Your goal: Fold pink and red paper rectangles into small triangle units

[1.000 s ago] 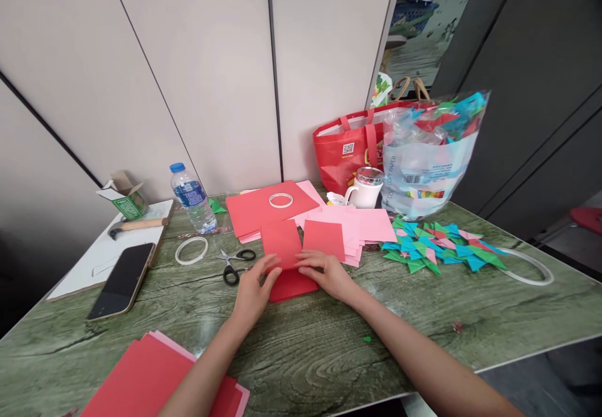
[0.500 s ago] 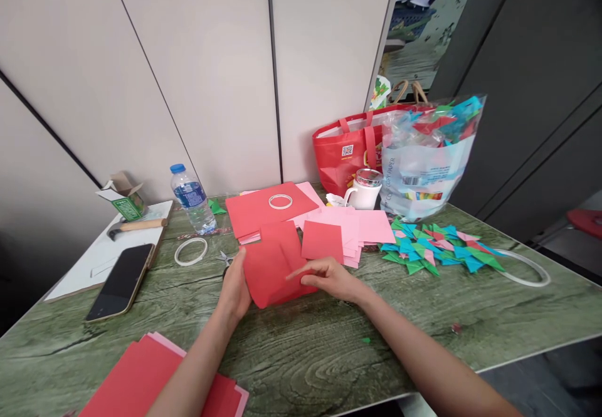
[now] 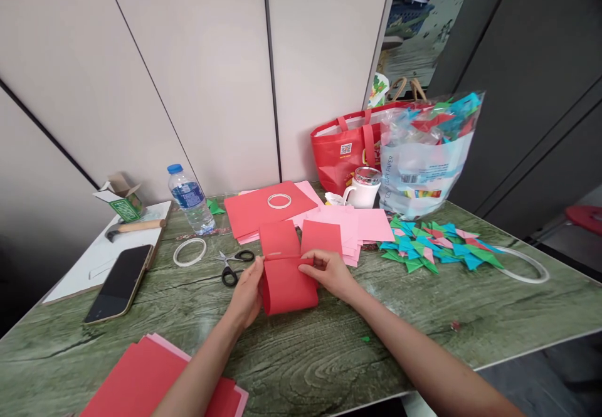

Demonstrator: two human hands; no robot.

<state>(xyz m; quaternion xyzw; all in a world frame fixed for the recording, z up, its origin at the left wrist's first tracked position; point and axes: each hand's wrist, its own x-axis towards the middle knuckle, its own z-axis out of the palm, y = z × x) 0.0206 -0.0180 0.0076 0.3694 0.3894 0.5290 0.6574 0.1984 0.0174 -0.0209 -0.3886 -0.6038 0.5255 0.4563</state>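
A sheet of red paper (image 3: 290,288) is bent over on itself in front of me, its rounded fold toward the near side. My left hand (image 3: 249,291) is closed on its left edge, the thumb at the upper corner. At the upper right corner, my right hand (image 3: 329,273) pinches the paper between thumb and fingers. Just beyond the sheet lie a red paper square (image 3: 279,239) and another red square (image 3: 322,237), the second beside a spread of pink paper pieces (image 3: 374,225). Black-handled scissors (image 3: 231,265) lie partly spread to the left of my left hand.
A red and pink paper stack (image 3: 132,373) lies near left, a phone (image 3: 120,283) and water bottle (image 3: 190,200) beyond. At right are folded paper pieces (image 3: 437,244), a white mug (image 3: 364,188), a plastic bag (image 3: 418,166) and a tape roll (image 3: 531,265). Another tape roll (image 3: 190,252) lies left.
The red paper has gone from lying more open and tilted to being bent over, with both hands at its upper edge. My right hand's pointing finger has drawn in. The scissors are now uncovered.
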